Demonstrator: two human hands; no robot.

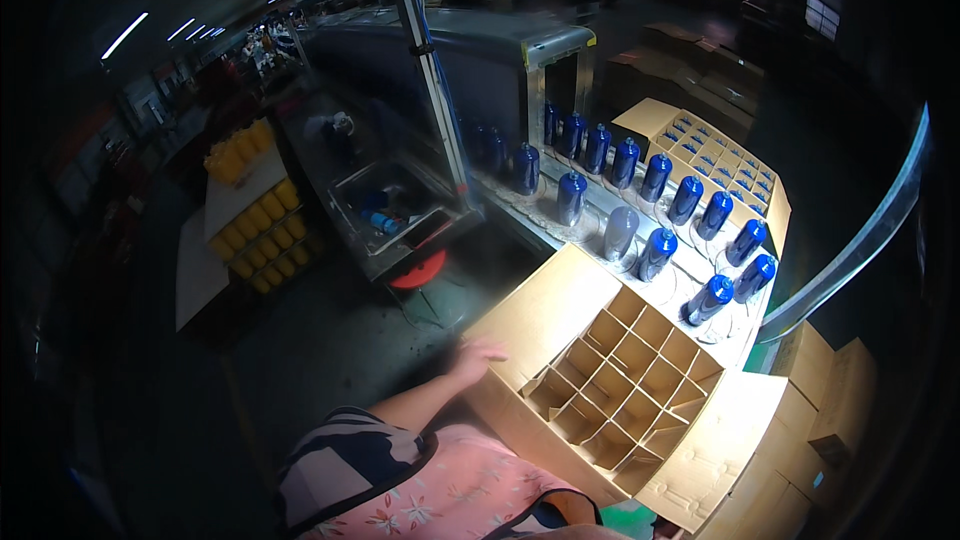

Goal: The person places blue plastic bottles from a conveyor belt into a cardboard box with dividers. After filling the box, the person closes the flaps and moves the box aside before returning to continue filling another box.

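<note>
In front of me stands an open cardboard carton, its flaps folded outward. A cardboard divider grid forms several square cells inside, with no bottles visible in them. My left hand is at the carton's left flap, fingers stretched out and touching its edge. A small dark patch by the lower right flap may be part of my right hand; its fingers cannot be made out. Beyond the carton, blue bottles stand upright in rows on a pale conveyor, out of reach of both hands' present spots.
Behind the conveyor, another open carton has blue-topped bottles in its cells. Closed cartons are stacked at right, near a curved clear strip. A red stool stands at left, beyond it stacked yellow cylinders. A metal post rises beside the conveyor.
</note>
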